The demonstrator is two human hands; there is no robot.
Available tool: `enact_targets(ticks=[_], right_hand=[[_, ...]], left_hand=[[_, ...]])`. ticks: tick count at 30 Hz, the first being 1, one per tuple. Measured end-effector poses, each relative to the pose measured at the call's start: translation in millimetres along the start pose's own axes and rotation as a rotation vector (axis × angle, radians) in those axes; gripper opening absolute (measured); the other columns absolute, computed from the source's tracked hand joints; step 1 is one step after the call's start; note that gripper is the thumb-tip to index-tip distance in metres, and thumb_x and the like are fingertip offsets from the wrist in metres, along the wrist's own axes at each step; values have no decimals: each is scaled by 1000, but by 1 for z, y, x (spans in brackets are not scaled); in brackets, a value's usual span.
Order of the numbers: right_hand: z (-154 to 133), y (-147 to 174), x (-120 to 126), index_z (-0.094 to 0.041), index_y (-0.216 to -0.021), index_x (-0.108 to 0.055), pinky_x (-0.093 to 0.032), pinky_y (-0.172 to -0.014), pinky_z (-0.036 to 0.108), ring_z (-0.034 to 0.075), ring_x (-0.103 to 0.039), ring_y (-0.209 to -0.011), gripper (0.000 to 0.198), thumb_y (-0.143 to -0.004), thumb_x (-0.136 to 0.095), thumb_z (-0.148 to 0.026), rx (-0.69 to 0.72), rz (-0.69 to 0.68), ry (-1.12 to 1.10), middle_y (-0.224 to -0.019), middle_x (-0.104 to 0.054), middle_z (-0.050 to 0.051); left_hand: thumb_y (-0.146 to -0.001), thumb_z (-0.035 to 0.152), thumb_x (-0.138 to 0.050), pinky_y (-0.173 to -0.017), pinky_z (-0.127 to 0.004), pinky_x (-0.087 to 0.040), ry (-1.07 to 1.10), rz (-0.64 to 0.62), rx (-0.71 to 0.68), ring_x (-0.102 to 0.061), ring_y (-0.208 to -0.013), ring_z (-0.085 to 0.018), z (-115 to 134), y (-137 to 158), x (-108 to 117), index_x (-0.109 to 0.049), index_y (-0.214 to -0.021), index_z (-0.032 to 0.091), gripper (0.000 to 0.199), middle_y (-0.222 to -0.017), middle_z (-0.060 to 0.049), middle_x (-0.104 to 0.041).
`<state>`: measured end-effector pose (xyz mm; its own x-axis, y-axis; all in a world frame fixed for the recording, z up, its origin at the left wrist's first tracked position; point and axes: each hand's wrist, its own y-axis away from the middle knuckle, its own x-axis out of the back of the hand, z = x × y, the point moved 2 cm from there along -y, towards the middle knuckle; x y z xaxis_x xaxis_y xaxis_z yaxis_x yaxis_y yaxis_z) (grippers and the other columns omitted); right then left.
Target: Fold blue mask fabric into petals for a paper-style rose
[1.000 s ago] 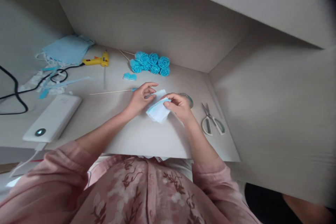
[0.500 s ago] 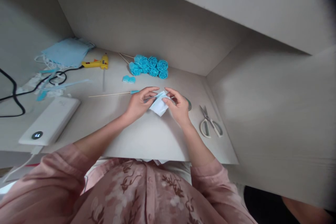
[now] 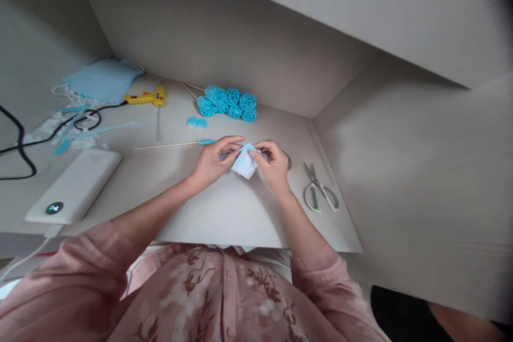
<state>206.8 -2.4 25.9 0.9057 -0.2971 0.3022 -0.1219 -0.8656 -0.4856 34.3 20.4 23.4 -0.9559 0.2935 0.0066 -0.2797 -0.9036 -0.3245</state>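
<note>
Between both hands is a small piece of pale blue and white mask fabric (image 3: 245,164), creased along its upper edge. My left hand (image 3: 216,160) pinches its left side between thumb and fingers. On the right side, my right hand (image 3: 273,164) grips it with the thumb on top and the fingers curled behind. A thin wooden stick (image 3: 168,146) with a blue wrapped tip lies left of my left hand, its tip near the knuckles. Farther back lie cut blue petal pieces (image 3: 196,122) and a bunch of blue fabric roses (image 3: 233,102) on sticks.
Scissors (image 3: 319,189) lie at the right. A round, green-edged thing (image 3: 288,160) is partly hidden behind my right hand. At the left are a yellow glue gun (image 3: 146,98), stacked face masks (image 3: 102,80), fabric scraps (image 3: 86,131), a black cable (image 3: 24,144) and a white power bank (image 3: 76,184).
The fabric's top edge has folded and gathered between my fingers. Both hands have lowered slightly, and the right fingers have curled in more.
</note>
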Motion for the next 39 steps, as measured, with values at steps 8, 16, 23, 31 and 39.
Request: enact_targets(ticks=[8, 16, 23, 31, 39], right_hand=[[-1, 0, 2, -26, -81, -68, -46, -73, 31, 16, -60, -78, 5, -80, -65, -21, 130, -48, 66, -83, -68, 0], [-12, -2, 1, -29, -77, -71, -47, -87, 42, 22, -63, -90, 11, -77, -67, -19, 269, -92, 159, -91, -71, 2], [-15, -3, 10, -29, -77, -65, -47, -102, 48, 23, -67, -105, 11, -77, -76, -28, 149, -152, -302, -98, -76, 0], [-3, -7, 29, -29, -91, -69, -51, -56, 29, 12, -56, -48, 43, -59, -87, -52, -154, -228, -585, -59, -65, -6], [-7, 1, -1, -24, -85, -75, -50, -75, 28, 14, -67, -80, 7, -79, -75, -27, -45, -425, -146, -86, -74, 1]], left_hand=[[-87, 41, -62, -65, -23, -46, 84, -39, 93, -63, -74, -13, 4, 1, 5, -65, -118, 16, 40, -86, -4, -72], [-76, 36, -71, -63, -24, -43, 156, -57, 152, -60, -69, -13, 2, -2, 4, -62, -119, 15, 49, -79, -2, -68], [-76, 26, -66, -59, -21, -39, 161, 62, 175, -53, -61, -9, -8, -9, 8, -62, -116, 16, 42, -74, 2, -62], [-79, 24, -64, -58, -21, -40, 121, 84, 155, -54, -62, -9, -13, -10, 9, -56, -125, 17, 48, -76, 2, -64], [-78, 18, -64, -71, -20, -47, 50, 48, 26, -61, -73, -10, -14, -7, 4, -61, -121, 14, 43, -75, 1, -65]])
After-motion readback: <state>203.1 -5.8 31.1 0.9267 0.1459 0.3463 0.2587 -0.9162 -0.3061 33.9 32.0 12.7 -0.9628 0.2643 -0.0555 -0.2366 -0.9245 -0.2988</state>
